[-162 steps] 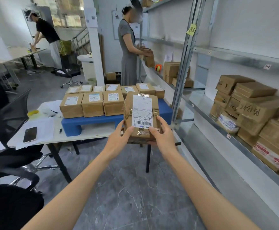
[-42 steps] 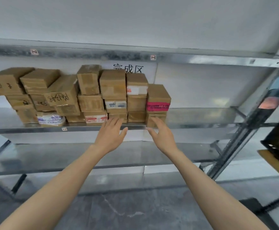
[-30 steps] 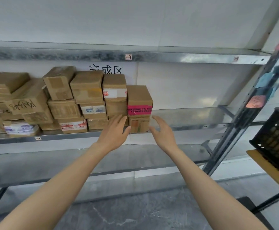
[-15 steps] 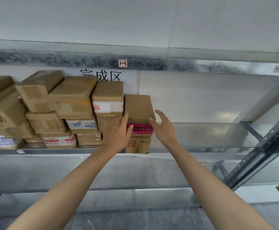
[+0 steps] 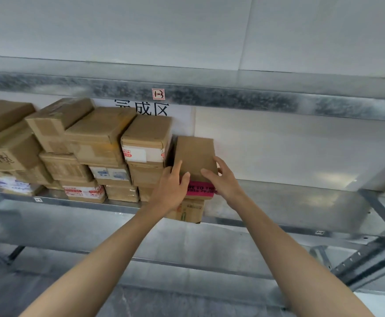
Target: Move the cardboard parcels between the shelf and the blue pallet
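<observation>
A cardboard parcel with a pink label (image 5: 195,156) sits on top of another parcel (image 5: 190,211) at the right end of the stack on the metal shelf (image 5: 290,202). My left hand (image 5: 172,187) grips its left front corner, thumb on the front face. On the parcel's right side my right hand (image 5: 224,179) holds it with fingers curled over the top edge. The blue pallet is out of view.
Several more cardboard parcels (image 5: 95,143) are stacked in rows to the left on the same shelf. A white sign with black characters (image 5: 141,108) hangs behind them. The upper shelf beam (image 5: 232,97) runs overhead, and a lower shelf (image 5: 187,243) lies beneath.
Both hands have moved up from open air before the shelf and closed on the pink-labelled parcel. The view has moved closer to the stack's right end.
</observation>
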